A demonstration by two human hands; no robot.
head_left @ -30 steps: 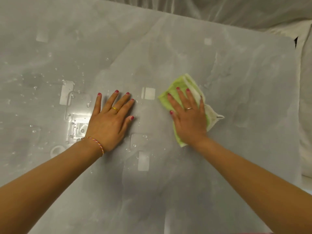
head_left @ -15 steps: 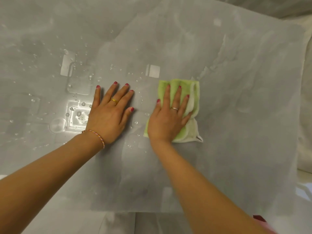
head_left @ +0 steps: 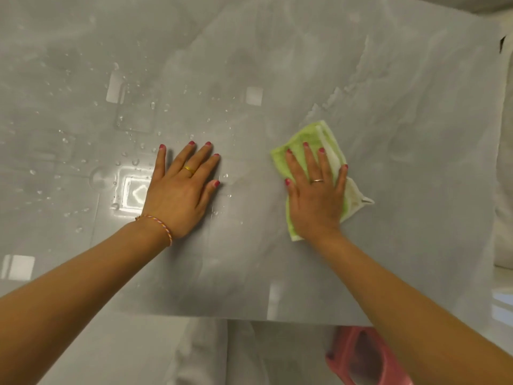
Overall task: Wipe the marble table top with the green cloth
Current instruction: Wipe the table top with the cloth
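Observation:
The grey marble table top [head_left: 402,112] fills most of the view. A folded green cloth [head_left: 311,140] with a white edge lies flat on it, right of centre. My right hand [head_left: 315,195] presses down on the cloth with fingers spread, covering its middle. My left hand [head_left: 180,187] rests palm down on the bare marble to the left, fingers apart, holding nothing. Water drops [head_left: 133,140] dot the marble above and left of my left hand.
The table's near edge [head_left: 249,318] runs across the bottom of the view. Below it stands a pink plastic stool [head_left: 358,357]. The right edge of the table [head_left: 497,162] borders a pale fabric surface [head_left: 505,190].
My right hand has slid the cloth to the right, away from my left hand, and the cloth has turned slightly. My left hand has stayed planted.

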